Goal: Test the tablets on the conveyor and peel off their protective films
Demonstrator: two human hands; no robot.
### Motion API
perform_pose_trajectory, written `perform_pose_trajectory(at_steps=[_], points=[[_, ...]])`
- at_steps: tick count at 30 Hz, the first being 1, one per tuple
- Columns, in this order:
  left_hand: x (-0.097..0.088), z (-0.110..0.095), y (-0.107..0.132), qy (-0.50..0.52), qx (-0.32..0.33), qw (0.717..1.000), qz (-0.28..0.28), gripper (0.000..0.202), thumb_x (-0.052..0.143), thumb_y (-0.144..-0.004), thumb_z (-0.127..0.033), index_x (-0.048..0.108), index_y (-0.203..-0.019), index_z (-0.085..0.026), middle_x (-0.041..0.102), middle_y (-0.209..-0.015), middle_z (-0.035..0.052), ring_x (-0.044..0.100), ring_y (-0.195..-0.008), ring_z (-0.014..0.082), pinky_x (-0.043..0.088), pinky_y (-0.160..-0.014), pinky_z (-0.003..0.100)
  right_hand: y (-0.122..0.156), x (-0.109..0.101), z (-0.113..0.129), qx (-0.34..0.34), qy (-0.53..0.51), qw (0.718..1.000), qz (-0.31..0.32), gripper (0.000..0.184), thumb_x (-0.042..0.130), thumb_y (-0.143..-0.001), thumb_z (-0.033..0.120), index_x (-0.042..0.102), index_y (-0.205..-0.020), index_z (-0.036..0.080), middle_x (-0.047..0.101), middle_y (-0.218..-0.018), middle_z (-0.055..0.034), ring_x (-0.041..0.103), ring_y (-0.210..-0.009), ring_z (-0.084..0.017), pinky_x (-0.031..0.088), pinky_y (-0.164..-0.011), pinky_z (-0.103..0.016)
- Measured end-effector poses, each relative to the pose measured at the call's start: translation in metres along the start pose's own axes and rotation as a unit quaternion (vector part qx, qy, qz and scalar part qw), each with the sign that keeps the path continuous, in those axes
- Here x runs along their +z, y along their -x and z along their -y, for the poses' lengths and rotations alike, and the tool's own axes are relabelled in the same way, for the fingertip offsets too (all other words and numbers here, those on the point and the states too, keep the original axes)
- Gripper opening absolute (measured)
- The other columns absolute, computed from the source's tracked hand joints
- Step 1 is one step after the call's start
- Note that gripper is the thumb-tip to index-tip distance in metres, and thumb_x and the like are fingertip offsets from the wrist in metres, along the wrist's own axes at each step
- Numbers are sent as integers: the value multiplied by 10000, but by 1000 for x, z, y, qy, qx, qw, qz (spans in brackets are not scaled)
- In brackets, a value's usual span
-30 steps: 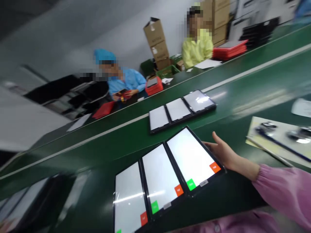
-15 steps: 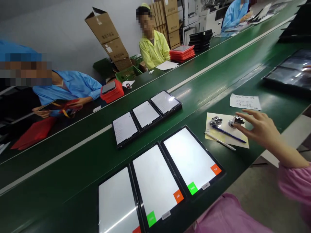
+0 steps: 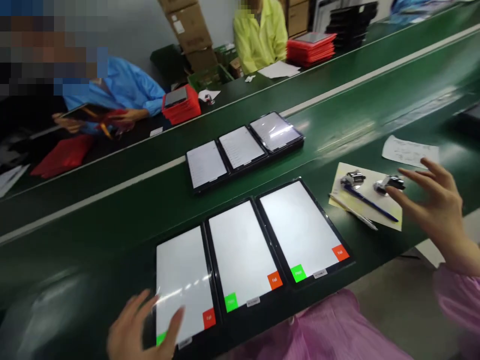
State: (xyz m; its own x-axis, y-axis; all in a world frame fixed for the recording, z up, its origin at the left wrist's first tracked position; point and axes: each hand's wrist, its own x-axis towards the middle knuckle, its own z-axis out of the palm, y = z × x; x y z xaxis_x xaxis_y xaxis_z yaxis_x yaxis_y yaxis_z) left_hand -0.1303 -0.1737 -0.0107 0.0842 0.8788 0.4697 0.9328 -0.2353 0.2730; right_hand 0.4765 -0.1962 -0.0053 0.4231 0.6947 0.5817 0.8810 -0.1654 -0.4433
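Observation:
Three tablets lie side by side before me, each with a white screen and coloured corner squares. Over the lower left of the left tablet point(image 3: 183, 270) hovers my left hand point(image 3: 140, 327), fingers spread and nothing in them. The middle tablet point(image 3: 243, 250) and the right tablet point(image 3: 300, 225) are untouched. My right hand point(image 3: 437, 205) is raised at the right, fingers apart and holding nothing. Close to its fingertips is a small chrome tally counter point(image 3: 390, 184). A second counter point(image 3: 353, 178), a blue pen point(image 3: 371, 204) and a white pen point(image 3: 354, 212) lie on a yellowish paper point(image 3: 343, 170).
Farther back, three more tablets point(image 3: 240, 147) rest in a black tray on the green conveyor table point(image 3: 112, 215). A handwritten note point(image 3: 410, 151) lies at right. Across the belt are co-workers in blue point(image 3: 131, 85) and yellow point(image 3: 258, 37), with red stacks point(image 3: 182, 105).
My left hand has come into view over the left tablet. My right hand stays beside the counters, still open. The view has shifted, showing more of the left tablet's lower edge.

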Motion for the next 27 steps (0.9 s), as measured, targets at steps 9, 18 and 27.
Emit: perform_pose_trajectory(at_steps=[9, 18, 27], points=[[58, -187, -17, 61, 379, 910, 156, 176, 721, -949, -415, 707, -927, -241, 750, -952, 53, 759, -1003, 294, 538, -1141, 626, -60, 121, 97, -195, -114, 926, 304, 362, 587, -1042, 495, 759, -1162, 200, 756, -1186, -114, 731, -1068, -247, 614, -941, -427], [69, -206, -6, 42, 327, 936, 126, 283, 696, -984, -505, 670, -822, -275, 621, -852, 9, 698, -891, 245, 492, -1232, 607, -78, 130, 104, -287, -126, 907, 279, 295, 541, -1059, 326, 729, -881, 185, 766, -1015, -130, 728, -924, -282, 561, -750, -403], [39, -206, -20, 149, 365, 912, 117, 179, 689, -1036, -308, 739, -1204, -273, 724, -1322, -14, 582, -1344, 168, 294, -1349, 478, 16, -5, 134, -474, -276, 738, 394, 467, 266, -1175, 219, 717, -1058, 193, 790, -1060, 0, 736, -977, -102, 546, -937, -236]])
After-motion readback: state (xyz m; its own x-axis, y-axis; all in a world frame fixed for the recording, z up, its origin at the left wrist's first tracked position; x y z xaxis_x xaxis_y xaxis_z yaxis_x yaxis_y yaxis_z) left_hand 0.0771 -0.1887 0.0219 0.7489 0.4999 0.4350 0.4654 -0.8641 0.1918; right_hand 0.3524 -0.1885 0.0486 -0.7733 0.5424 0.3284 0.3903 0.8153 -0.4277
